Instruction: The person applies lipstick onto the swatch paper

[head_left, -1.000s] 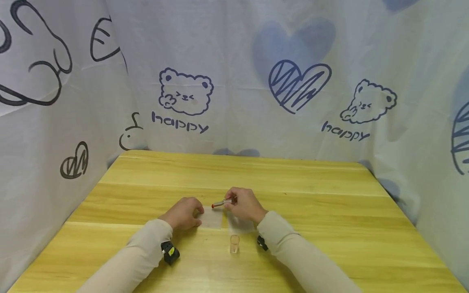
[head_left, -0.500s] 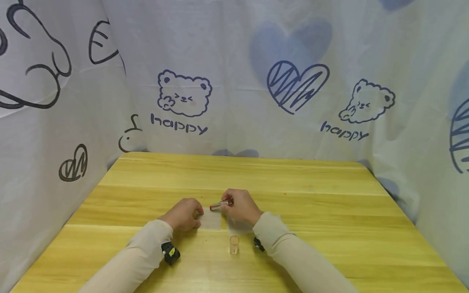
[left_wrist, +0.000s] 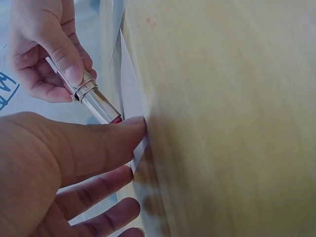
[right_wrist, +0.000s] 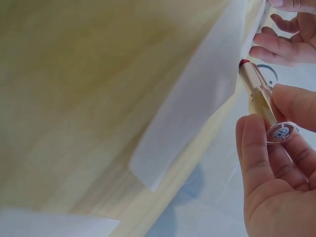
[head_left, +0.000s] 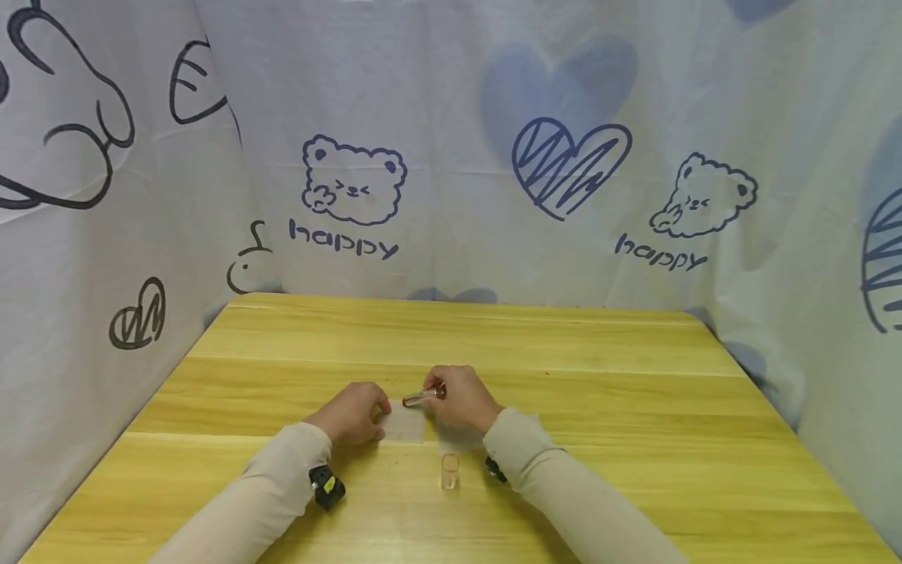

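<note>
My right hand (head_left: 465,399) pinches a lipstick (head_left: 425,395) with a shiny gold and clear case. Its red tip points left, down at the far edge of a thin white paper square (head_left: 405,427); whether it touches is too small to tell. My left hand (head_left: 355,413) rests at the left side of that square, thumb and fingers extended along it in the left wrist view, where the lipstick (left_wrist: 99,104) shows just beyond the thumb. Partly under my right hand lies a second paper square (head_left: 454,439). A clear peach-tinted cap (head_left: 449,472) stands on the table nearer to me.
The wooden table (head_left: 599,470) reaches back to a white curtain (head_left: 451,102) printed with bears and hearts. Another white piece (right_wrist: 54,224) shows at the lower left of the right wrist view. Black wrist cameras are strapped beneath both sleeves (head_left: 578,486).
My right hand has shifted slightly left and towards me, carrying the lipstick tip with it. The left hand keeps its place, and so does the cap.
</note>
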The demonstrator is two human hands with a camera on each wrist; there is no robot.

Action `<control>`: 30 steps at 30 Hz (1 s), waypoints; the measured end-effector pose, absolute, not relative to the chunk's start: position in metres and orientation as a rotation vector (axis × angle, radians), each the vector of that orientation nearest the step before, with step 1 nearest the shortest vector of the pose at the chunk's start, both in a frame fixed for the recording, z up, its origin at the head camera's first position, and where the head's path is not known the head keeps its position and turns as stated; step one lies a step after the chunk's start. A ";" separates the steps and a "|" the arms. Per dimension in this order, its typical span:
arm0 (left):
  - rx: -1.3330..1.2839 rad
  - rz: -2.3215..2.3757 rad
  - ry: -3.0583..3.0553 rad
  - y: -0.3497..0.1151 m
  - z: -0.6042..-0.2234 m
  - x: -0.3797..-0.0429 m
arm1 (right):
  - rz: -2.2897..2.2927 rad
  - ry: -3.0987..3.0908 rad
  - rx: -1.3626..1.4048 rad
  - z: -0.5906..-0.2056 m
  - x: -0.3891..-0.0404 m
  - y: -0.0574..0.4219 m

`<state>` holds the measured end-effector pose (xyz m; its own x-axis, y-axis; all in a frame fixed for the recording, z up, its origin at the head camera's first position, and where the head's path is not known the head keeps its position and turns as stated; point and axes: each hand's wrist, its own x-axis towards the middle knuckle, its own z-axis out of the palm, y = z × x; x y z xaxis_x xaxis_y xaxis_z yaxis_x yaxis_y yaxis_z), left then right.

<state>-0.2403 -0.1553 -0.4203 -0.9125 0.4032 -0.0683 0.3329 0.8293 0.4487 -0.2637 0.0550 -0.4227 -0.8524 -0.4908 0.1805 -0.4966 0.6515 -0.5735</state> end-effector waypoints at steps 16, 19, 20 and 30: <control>0.601 0.651 2.857 -0.157 -0.423 -0.242 | 0.975 -2.879 0.854 -0.419 -0.260 0.054; 0.598 0.648 2.852 -0.156 -0.423 -0.242 | 0.971 -2.883 0.870 -0.419 -0.259 0.055; 0.595 0.649 2.851 -0.156 -0.422 -0.241 | 0.964 -2.880 0.882 -0.419 -0.259 0.055; 0.609 0.638 2.865 -0.155 -0.422 -0.241 | 0.903 -2.894 0.953 -0.416 -0.257 0.056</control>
